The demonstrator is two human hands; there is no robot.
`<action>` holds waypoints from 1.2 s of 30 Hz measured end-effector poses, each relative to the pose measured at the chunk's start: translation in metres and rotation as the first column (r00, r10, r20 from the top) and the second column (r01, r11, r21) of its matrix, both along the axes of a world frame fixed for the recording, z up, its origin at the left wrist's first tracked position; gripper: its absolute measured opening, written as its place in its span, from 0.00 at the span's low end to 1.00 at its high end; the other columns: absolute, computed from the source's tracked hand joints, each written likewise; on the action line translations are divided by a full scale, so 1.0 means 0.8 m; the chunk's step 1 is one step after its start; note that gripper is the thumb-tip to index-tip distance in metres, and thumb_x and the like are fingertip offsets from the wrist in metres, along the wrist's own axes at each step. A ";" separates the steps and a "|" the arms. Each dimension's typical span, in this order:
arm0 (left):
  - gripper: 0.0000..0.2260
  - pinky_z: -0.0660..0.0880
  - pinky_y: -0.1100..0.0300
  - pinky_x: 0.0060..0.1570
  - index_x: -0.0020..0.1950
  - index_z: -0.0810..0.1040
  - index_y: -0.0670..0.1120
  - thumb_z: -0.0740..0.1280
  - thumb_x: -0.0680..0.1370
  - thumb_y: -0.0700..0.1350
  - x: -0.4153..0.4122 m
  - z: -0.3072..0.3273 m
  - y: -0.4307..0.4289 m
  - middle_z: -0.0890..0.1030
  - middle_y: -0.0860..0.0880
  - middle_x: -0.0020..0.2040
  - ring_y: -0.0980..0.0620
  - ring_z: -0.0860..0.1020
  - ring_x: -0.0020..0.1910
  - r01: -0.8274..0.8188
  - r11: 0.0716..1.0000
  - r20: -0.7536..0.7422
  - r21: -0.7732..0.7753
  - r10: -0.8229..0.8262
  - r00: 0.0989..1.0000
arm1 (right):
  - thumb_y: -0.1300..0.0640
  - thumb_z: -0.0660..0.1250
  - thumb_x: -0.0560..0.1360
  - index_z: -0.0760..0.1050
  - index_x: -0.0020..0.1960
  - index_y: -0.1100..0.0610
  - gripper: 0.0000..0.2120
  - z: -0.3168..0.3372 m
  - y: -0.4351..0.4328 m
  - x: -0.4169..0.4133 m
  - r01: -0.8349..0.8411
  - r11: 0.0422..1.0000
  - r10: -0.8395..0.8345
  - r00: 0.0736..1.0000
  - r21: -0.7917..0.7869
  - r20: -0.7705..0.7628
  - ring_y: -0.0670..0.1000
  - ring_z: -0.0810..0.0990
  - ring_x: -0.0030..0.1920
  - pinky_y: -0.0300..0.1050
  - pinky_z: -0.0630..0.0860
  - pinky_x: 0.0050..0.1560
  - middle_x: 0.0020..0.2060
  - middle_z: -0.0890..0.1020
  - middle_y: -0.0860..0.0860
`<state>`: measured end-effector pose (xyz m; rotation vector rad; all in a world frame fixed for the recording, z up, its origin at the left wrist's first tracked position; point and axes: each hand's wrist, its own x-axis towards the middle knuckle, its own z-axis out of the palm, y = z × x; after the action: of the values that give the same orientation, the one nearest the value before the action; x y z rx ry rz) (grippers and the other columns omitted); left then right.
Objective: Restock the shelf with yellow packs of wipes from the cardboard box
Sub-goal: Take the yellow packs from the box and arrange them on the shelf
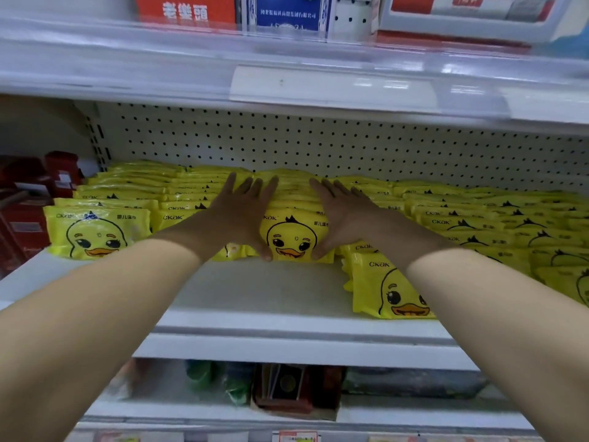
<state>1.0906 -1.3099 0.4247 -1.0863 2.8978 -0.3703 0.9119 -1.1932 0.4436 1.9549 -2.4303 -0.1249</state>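
Note:
Rows of yellow wipe packs with a duck face fill the white shelf (255, 288). Both my hands reach in at the middle row of yellow packs (294, 237). My left hand (242, 212) lies with straight fingers along the left side of that row, thumb at the front pack's lower edge. My right hand (341, 212) presses the row's right side the same way. Another row of packs (98, 231) stands at the left, and more packs (392, 291) lean at the right front. The cardboard box is out of view.
Dark red boxes (28, 199) stand left of the wipes. A pegboard back wall (318, 145) closes the shelf. The upper shelf edge (287, 81) hangs above my hands, carrying red and blue boxes. A lower shelf holds green and dark goods (280, 387).

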 end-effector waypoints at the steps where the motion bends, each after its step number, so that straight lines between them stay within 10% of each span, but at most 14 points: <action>1: 0.69 0.37 0.40 0.75 0.78 0.31 0.47 0.75 0.56 0.71 0.009 0.000 0.001 0.47 0.41 0.80 0.45 0.44 0.79 -0.010 1.000 -0.002 0.015 0.010 1.000 | 0.33 0.79 0.57 0.31 0.79 0.51 0.72 0.000 0.004 -0.002 0.005 1.000 -0.005 1.000 0.008 0.005 0.54 0.40 0.80 0.56 0.42 0.78 0.80 0.39 0.53; 15: 0.61 0.39 0.41 0.75 0.79 0.37 0.45 0.73 0.63 0.69 0.010 -0.024 0.002 0.48 0.43 0.80 0.43 0.42 0.79 0.001 0.988 -0.043 -0.154 -0.008 0.999 | 0.43 0.82 0.60 0.36 0.80 0.52 0.67 -0.030 -0.008 0.005 -0.012 0.996 0.008 0.999 -0.084 -0.051 0.56 0.43 0.80 0.59 0.46 0.78 0.80 0.45 0.55; 20: 0.40 0.46 0.45 0.76 0.73 0.70 0.53 0.73 0.64 0.66 0.036 -0.044 -0.011 0.73 0.47 0.69 0.42 0.62 0.75 0.292 0.945 -0.585 -0.145 -0.320 0.745 | 0.46 0.80 0.64 0.68 0.71 0.47 0.39 -0.015 0.016 -0.010 0.018 0.890 0.143 0.938 -0.456 0.315 0.54 0.67 0.68 0.45 0.66 0.62 0.64 0.75 0.51; 24: 0.21 0.61 0.44 0.70 0.56 0.83 0.54 0.68 0.69 0.64 0.035 -0.056 -0.019 0.80 0.52 0.48 0.45 0.75 0.56 0.289 0.920 -0.692 -0.266 -0.390 0.607 | 0.48 0.79 0.66 0.79 0.51 0.44 0.16 -0.020 0.026 -0.019 0.064 0.852 0.171 0.904 -0.519 0.392 0.48 0.69 0.55 0.43 0.66 0.49 0.43 0.81 0.42; 36: 0.09 0.71 0.44 0.57 0.50 0.85 0.50 0.76 0.70 0.48 0.030 -0.048 -0.006 0.83 0.52 0.44 0.42 0.74 0.54 0.178 0.958 -0.754 -0.223 -0.286 0.591 | 0.51 0.79 0.67 0.78 0.42 0.42 0.10 -0.029 0.021 -0.017 0.128 0.873 0.123 0.876 -0.471 0.467 0.52 0.74 0.55 0.51 0.73 0.57 0.40 0.82 0.41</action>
<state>1.1147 -1.3143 0.3862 -1.0749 3.8809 -0.0625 0.8979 -1.1768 0.4206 1.8915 -2.3696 1.0070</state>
